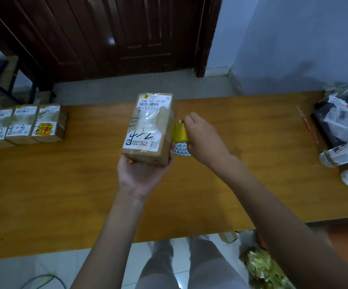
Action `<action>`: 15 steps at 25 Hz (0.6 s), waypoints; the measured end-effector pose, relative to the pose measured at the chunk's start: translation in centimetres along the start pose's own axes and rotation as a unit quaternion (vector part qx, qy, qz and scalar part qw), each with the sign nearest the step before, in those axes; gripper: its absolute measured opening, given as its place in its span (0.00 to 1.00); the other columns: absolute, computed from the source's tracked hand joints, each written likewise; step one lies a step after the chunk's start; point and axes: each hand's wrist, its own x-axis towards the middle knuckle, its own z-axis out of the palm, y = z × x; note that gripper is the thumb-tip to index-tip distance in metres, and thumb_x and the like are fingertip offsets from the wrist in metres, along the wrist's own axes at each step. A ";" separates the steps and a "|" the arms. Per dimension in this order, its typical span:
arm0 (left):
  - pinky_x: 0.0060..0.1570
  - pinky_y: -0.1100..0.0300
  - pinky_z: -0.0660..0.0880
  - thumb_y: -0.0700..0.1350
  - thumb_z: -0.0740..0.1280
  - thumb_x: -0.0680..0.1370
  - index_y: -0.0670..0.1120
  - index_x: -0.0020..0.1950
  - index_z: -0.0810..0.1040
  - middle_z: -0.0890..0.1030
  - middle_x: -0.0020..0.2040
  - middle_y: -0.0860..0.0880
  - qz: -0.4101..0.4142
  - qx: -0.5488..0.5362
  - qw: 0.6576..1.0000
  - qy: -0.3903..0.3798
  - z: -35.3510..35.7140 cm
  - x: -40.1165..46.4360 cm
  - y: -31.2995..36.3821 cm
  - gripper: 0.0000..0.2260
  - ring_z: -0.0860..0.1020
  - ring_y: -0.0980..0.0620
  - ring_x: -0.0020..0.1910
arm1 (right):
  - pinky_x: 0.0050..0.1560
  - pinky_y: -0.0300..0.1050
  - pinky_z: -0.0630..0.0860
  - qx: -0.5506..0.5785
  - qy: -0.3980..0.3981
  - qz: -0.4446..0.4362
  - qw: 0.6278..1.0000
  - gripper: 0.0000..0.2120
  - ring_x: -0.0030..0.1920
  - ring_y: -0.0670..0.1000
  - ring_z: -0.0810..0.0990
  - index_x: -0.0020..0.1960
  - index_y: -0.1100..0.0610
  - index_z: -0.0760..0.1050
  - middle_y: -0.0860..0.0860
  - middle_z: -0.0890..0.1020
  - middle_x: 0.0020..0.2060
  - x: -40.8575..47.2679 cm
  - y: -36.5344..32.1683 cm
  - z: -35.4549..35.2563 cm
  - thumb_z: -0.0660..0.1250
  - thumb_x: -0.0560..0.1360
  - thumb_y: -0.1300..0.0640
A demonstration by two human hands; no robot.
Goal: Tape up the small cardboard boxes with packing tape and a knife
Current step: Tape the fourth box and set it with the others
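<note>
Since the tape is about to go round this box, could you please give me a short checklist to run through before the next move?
1. Box held firmly: ok. The left hand grips the cardboard box from below, lifted off the table.
2. Tape in hand: ok. The right hand holds the yellow tape roll against the box's right side.
3. Tape end stuck to the box: cannot tell, the roll hides it.
4. Knife within reach: cannot tell, none is clearly visible.
5. Other boxes out of the way: ok. Three boxes sit at the table's far left.
</note>
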 end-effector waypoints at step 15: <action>0.38 0.64 0.76 0.67 0.69 0.65 0.49 0.52 0.79 0.84 0.42 0.54 0.004 0.669 0.738 0.091 1.2 1.7 4.8 0.26 0.82 0.57 0.41 | 0.38 0.46 0.60 -0.165 0.019 0.008 0.986 0.14 0.41 0.55 0.71 0.47 0.57 0.66 0.55 0.71 0.44 -0.3 -1.6 -1.7 0.64 0.67 0.71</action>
